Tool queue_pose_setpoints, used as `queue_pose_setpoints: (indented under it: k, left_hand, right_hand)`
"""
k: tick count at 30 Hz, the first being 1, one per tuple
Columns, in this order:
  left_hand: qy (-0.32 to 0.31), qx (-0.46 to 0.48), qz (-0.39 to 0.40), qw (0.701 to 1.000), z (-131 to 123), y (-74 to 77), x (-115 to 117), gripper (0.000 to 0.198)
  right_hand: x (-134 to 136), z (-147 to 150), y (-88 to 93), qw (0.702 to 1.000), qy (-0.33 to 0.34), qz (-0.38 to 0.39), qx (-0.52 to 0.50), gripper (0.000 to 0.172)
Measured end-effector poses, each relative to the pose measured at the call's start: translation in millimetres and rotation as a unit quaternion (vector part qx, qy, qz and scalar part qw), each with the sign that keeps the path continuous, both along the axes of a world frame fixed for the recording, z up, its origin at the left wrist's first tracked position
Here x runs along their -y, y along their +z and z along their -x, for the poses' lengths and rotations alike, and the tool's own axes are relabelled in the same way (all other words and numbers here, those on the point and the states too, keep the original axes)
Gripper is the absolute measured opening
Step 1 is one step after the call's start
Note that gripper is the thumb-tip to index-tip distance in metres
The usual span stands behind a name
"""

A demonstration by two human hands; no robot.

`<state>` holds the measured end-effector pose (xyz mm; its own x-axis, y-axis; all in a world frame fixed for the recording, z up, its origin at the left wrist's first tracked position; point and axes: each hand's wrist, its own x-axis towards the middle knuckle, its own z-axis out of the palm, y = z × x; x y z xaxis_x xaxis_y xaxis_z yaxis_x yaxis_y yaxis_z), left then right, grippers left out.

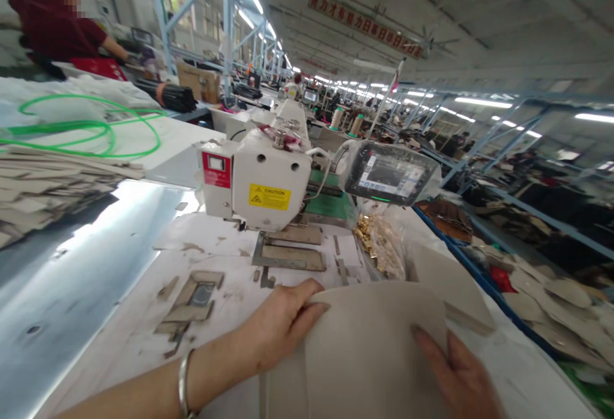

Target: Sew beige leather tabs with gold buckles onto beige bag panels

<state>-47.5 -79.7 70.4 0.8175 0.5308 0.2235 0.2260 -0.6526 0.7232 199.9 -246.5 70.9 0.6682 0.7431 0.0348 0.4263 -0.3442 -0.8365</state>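
My left hand (283, 323), a silver bangle on its wrist, pinches the top left edge of a beige leather-like panel (367, 348). The panel's top edge is rounded, and its lower part runs out of view. At the right edge, my right hand (460, 371) has its thumb on the face and its fingers round behind; it is slightly blurred. Ahead stands a white sewing machine (271, 176) with a yellow caution label. Below the machine head, a metal clamp frame (290, 258) lies over beige material.
A touchscreen (391, 173) stands right of the machine, above a clear bag of gold metal pieces (381, 246). Stacked beige panels (451, 284) lie at right. Another small metal frame (192, 304) is at left, and cut strips (57, 182) are piled farther left. A co-worker (60, 22) sits back left.
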Motion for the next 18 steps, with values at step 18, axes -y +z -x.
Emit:
queue_pose_setpoints:
  k: [18]
  left_hand:
    - [-0.033,-0.068,-0.208,0.975,18,-9.9,13,0.037]
  right_hand:
    - [-171,-49,-16.0,0.994,0.111,0.022,-0.006,0.032]
